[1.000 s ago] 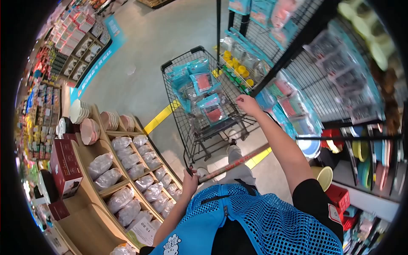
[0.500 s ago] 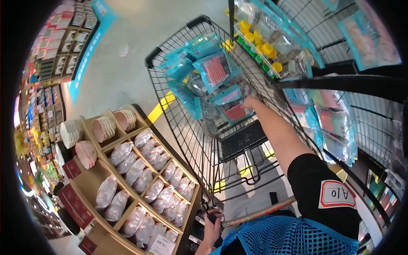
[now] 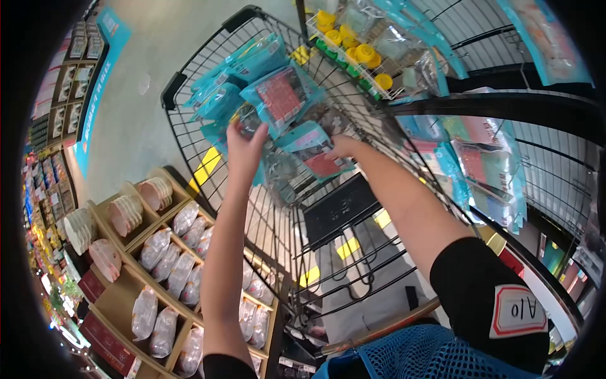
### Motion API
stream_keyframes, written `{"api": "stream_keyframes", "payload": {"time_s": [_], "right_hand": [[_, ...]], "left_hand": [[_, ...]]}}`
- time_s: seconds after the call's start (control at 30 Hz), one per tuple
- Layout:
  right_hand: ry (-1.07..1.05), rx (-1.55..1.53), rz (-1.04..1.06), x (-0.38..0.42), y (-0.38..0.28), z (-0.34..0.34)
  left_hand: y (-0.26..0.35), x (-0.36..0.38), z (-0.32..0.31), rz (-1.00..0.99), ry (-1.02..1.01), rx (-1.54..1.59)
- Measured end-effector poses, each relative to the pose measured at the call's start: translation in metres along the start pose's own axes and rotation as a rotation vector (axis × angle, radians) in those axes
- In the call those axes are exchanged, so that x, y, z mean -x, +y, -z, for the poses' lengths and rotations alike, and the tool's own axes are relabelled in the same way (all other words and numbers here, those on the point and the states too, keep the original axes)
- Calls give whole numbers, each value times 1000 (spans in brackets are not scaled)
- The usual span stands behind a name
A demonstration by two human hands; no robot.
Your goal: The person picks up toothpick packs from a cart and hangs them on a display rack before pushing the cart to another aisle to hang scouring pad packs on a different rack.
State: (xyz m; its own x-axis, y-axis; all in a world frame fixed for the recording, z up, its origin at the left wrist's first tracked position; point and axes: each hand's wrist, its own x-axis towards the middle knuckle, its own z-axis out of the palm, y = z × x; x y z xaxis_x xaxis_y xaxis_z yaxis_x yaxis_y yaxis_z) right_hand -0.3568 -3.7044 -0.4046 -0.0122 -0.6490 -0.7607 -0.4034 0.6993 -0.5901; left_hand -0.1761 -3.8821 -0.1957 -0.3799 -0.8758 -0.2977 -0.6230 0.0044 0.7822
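Plainly, near packet (image 3: 320,165): blue-topped, red inside, lying in the cart (image 3: 172,91), middle of the frame; it looks light and soft, its plastic likely slick.
Best hold: the flat blue top or a side edge, pinched between thumb and fingers; the filled middle would probably slide or buckle.
Right hand (image 3: 344,146): closed on the packet's right edge, gripping it.
Left hand (image 3: 246,144): thumb and fingers parted, left of centre, over the piled packs; whether the fingertips touch anything underneath is hidden.
Second packet (image 3: 281,98): also red inside, upper middle, among other blue packs.
Edges: thin wire sides around the pile; a black bar (image 3: 480,104) runs across the right; a wooden shelf (image 3: 113,295) borders the lower left.
Room: most above the basket, with grey floor (image 3: 142,120) at upper left.
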Motion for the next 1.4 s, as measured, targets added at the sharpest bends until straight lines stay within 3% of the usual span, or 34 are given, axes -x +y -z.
{"api": "stream_keyframes", "payload": {"time_s": [0.13, 0.2, 0.37, 0.5, 0.6, 0.7, 0.8, 0.9, 0.97, 1.07, 1.17, 1.27, 1.4], "right_hand": [[125, 329, 69, 36, -52, 16], [131, 320, 26, 55, -78, 28], [274, 424, 103, 120, -128, 46], [491, 563, 213, 179, -156, 60], [463, 513, 286, 253, -186, 87], [503, 314, 296, 376, -216, 119], [674, 89, 307, 482, -205, 123], [842, -327, 327, 577, -174, 100], [985, -484, 327, 626, -151, 75], [1191, -632, 404, 640, -87, 27], [1271, -945, 330, 671, -68, -22], [1401, -1388, 392, 688, -53, -53], [1440, -1393, 406, 699, -11, -62]], "left_hand": [[-52, -83, -78, 85, 188, -63], [-49, -86, -93, 133, 213, -16], [-55, -77, -72, 290, 72, 208], [-2, -17, -27, 124, 47, 207], [36, 40, 21, 130, 81, 278], [65, 105, 64, 87, 110, 497], [59, 169, 98, 105, -33, 839], [24, 238, 119, 267, -168, 1120], [31, 292, 124, 258, -294, 1274], [41, 364, 136, 319, -431, 1438], [39, 407, 138, 357, -491, 1649], [42, 429, 136, 370, -483, 1672], [38, 431, 128, 373, -497, 1622]]}}
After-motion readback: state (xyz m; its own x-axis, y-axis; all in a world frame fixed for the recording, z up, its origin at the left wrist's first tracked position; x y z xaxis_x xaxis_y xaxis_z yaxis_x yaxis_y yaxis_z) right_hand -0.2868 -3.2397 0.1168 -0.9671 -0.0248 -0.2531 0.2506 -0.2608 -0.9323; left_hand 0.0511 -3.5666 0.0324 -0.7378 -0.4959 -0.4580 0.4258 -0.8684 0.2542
